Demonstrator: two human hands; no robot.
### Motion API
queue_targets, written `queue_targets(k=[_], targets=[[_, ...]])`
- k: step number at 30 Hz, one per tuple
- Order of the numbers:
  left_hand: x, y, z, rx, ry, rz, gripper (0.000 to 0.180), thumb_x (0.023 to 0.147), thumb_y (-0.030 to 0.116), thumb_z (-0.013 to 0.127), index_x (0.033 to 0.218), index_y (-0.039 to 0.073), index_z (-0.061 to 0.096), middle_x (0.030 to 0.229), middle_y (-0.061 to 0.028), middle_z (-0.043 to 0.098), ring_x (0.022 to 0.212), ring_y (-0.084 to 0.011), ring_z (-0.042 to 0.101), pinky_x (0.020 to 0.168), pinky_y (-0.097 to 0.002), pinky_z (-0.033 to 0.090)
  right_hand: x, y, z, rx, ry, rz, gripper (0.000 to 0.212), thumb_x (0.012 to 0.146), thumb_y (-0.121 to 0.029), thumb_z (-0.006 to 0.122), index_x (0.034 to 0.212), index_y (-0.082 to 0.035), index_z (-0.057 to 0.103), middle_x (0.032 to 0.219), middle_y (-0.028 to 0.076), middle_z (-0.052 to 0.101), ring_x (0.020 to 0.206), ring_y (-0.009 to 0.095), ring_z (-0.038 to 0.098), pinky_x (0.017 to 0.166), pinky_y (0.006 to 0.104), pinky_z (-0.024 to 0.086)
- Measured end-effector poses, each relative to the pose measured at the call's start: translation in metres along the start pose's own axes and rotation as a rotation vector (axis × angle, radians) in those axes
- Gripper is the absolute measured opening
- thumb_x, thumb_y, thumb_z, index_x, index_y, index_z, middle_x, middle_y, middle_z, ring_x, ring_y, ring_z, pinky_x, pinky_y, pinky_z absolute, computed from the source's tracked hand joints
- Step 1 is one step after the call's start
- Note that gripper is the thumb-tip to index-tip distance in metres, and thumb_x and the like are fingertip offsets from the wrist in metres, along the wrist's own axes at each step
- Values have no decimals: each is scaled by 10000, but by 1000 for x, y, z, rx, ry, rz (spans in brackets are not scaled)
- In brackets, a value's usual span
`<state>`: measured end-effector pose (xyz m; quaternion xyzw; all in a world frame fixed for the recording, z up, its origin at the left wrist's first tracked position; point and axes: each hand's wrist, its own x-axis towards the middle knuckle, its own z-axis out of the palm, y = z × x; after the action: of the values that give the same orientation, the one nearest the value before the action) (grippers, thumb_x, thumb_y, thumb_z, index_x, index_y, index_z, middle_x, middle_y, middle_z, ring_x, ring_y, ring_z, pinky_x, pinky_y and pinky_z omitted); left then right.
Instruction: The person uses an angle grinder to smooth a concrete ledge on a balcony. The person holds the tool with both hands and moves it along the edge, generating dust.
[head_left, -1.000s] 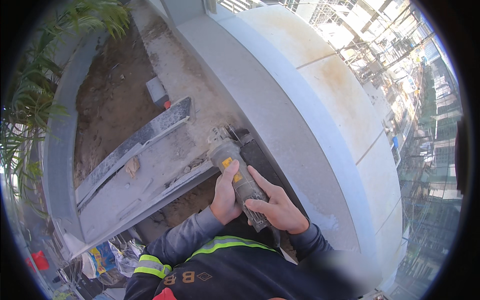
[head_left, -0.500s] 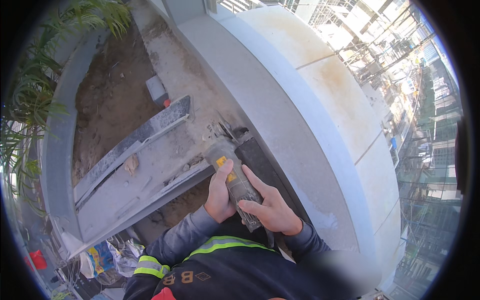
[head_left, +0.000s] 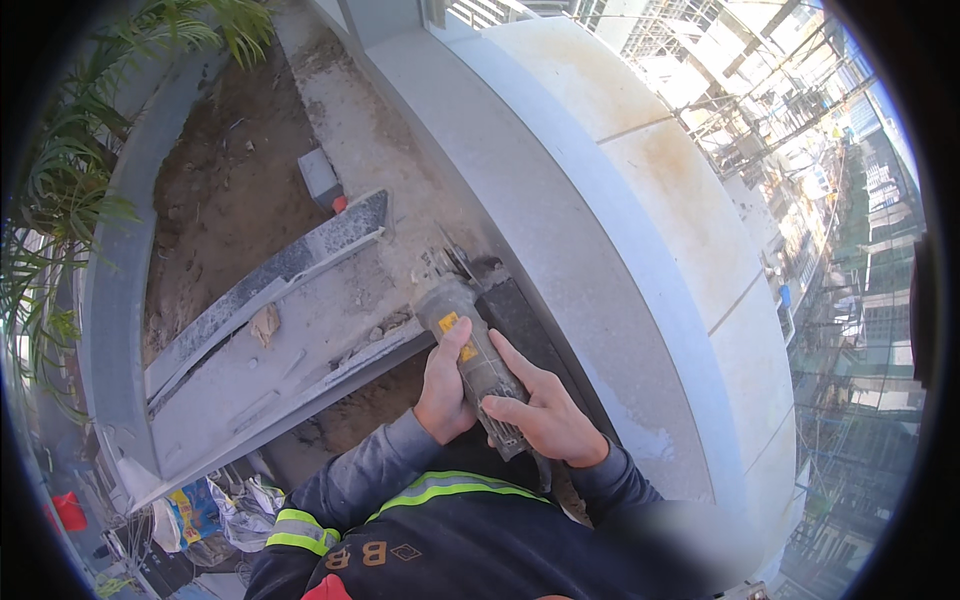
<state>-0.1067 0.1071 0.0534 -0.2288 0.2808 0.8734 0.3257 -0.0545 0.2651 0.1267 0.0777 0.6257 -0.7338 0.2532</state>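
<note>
Both of my hands are wrapped round a dusty grey angle grinder with yellow labels on its body. My left hand grips it from the left, thumb lying along the top. From the right, my right hand holds the rear part, its index finger stretched forward along the casing. The grinder's thin disc stands on edge at the far end, beside a dark block along the wall's foot. Whether the disc touches the block or the dusty ledge cannot be made out. The cord hangs near my waist.
A curved pale parapet runs along the right, with scaffolding and buildings far below beyond it. Left lie a dark stone strip, a grey block, a soil bed and palm leaves. Bags sit at lower left.
The view has shifted slightly. The disc shows more sharply now, with less blur round the grinder's head. Both hands keep the same grip.
</note>
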Motion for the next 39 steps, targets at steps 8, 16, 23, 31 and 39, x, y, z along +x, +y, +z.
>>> queue_targets(k=[8, 16, 23, 31, 39], targets=[[1, -3, 0, 26, 39, 2, 402, 1074, 450, 568, 1248, 90, 603, 1101, -91, 681, 982, -246, 702, 881, -426, 596, -2, -1, -2, 40, -2, 27, 880, 989, -102, 666, 1700, -37, 152, 1154, 124, 679, 799, 143, 696, 726, 303, 580], [0, 0, 4, 53, 42, -1, 394, 1072, 452, 573, 1240, 96, 599, 1086, -83, 682, 969, -238, 704, 871, -423, 597, -1, 1, -2, 52, 12, 28, 875, 995, -115, 658, 1701, -37, 147, 1152, 119, 675, 798, 139, 696, 728, 297, 580], [0, 2, 5, 72, 44, -1, 384, 1072, 445, 579, 1234, 98, 602, 1077, -73, 680, 959, -227, 704, 866, -413, 598, -3, 0, 0, 77, 17, 43, 875, 999, -123, 658, 1702, -42, 144, 1142, 116, 675, 787, 143, 698, 723, 295, 582], [0, 1, 7, 76, 57, 2, 375, 1074, 437, 575, 1224, 93, 598, 1067, -73, 679, 948, -226, 702, 864, -414, 598, -3, 2, 0, 118, 32, 52, 871, 1004, -123, 656, 1704, -50, 143, 1138, 116, 673, 784, 142, 695, 715, 297, 583], [0, 4, 11, 56, 52, 2, 368, 1060, 378, 629, 1234, 57, 573, 1049, -83, 660, 913, -204, 701, 810, -394, 602, -6, -5, 3, 209, 31, 115, 875, 1004, -131, 660, 1702, -44, 140, 1125, 119, 672, 774, 153, 699, 705, 301, 582]])
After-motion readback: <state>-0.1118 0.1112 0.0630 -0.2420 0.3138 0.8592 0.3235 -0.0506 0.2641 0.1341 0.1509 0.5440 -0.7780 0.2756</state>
